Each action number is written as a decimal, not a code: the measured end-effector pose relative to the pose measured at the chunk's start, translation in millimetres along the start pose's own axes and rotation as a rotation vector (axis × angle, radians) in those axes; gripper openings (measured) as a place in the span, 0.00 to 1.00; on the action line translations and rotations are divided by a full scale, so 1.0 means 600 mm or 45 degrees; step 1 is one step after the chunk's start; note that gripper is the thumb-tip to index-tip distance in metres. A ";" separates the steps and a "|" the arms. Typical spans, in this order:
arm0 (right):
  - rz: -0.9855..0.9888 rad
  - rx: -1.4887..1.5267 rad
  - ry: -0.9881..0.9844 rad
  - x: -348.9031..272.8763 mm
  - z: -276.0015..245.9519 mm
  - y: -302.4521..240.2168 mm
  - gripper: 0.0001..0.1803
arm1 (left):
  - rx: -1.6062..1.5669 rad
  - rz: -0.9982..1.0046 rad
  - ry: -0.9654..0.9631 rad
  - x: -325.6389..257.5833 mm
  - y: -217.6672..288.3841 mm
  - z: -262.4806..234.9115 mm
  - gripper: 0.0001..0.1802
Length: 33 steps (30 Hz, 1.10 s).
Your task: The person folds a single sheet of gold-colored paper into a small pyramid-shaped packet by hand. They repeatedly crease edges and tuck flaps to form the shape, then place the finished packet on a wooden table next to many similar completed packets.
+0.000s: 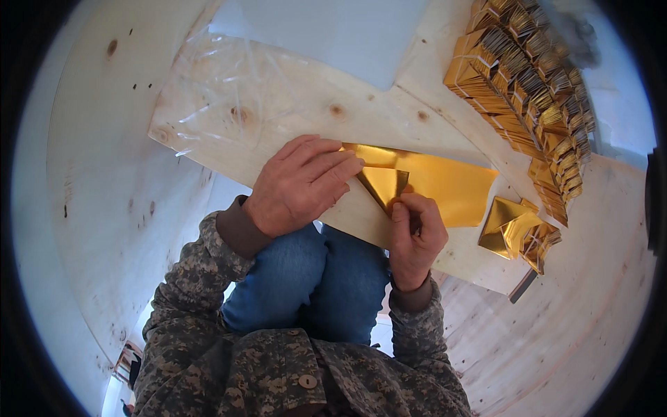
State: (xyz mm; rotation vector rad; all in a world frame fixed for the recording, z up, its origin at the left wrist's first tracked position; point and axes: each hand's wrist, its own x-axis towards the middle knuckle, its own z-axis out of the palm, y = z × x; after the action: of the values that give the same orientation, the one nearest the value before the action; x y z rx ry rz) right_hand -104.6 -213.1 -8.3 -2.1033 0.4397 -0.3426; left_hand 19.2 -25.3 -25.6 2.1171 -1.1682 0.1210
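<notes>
Gold metallic sheet (451, 189) lies on the wooden counter (389, 115), its left end reaching the left hand (302, 182) and its broad part extending past the right hand (419, 226). A folded piece (381, 183), also gold, sits between the two hands and overlaps the sheet; whether the two are one continuous part cannot be told.

Left hand: palm down, fingers extended close together, fingertips resting on the left end of the gold material. Its thumb is hidden, so it cannot be told whether the hand grips or only presses.

Right hand: thumb and fingers closed, pinching the lower right corner of the folded piece near the front edge of the counter.

Just right of the right hand, smaller folded gold pieces (506, 229) lie near the counter's end, with a dark strip (523, 286) on the near side of them. Farther out, beyond and to the right of the right hand, stand rows of gold bundles (479, 73), bound with pale bands. Beyond the left hand, clear plastic film (229, 90) lies crumpled on the wood; a white panel (319, 35) is located farther out. Blue jeans (292, 267) show below and between the hands, and camouflage sleeves (198, 260) cover both forearms.
</notes>
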 end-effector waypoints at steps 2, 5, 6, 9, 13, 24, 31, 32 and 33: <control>-0.074 -0.096 0.000 0.006 -0.001 0.001 0.11 | 0.008 -0.018 -0.015 0.000 0.001 -0.001 0.25; -0.119 -0.096 0.000 0.012 0.002 -0.001 0.16 | 0.016 -0.029 -0.030 0.002 0.001 -0.002 0.26; -0.108 -0.119 -0.009 0.013 0.002 -0.002 0.16 | 0.014 -0.035 -0.033 0.003 0.001 -0.002 0.26; -0.079 -0.135 -0.035 0.018 -0.001 -0.005 0.16 | 0.007 -0.055 -0.061 0.009 0.005 -0.006 0.28; -0.063 -0.179 -0.075 0.024 -0.004 -0.007 0.15 | 0.004 -0.198 -0.169 0.016 0.037 -0.023 0.33; 0.020 -0.167 -0.056 0.026 -0.004 -0.008 0.15 | 0.080 -0.421 -0.539 0.010 0.119 -0.021 0.44; -0.067 -0.409 -0.072 0.030 -0.010 -0.013 0.16 | 0.114 -0.453 -0.563 0.011 0.118 -0.009 0.46; -0.064 -0.397 -0.079 0.031 -0.010 -0.013 0.16 | 0.107 -0.459 -0.570 0.012 0.118 -0.008 0.47; -0.060 -0.391 -0.089 0.033 -0.012 -0.011 0.17 | 0.098 -0.464 -0.574 0.013 0.118 -0.007 0.47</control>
State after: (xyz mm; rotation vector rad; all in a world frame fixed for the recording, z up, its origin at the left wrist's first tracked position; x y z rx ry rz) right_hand -88.6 -223.5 2.5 -2.4197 0.4231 -0.2396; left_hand -29.8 -52.4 18.7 2.4645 -1.0038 -0.5077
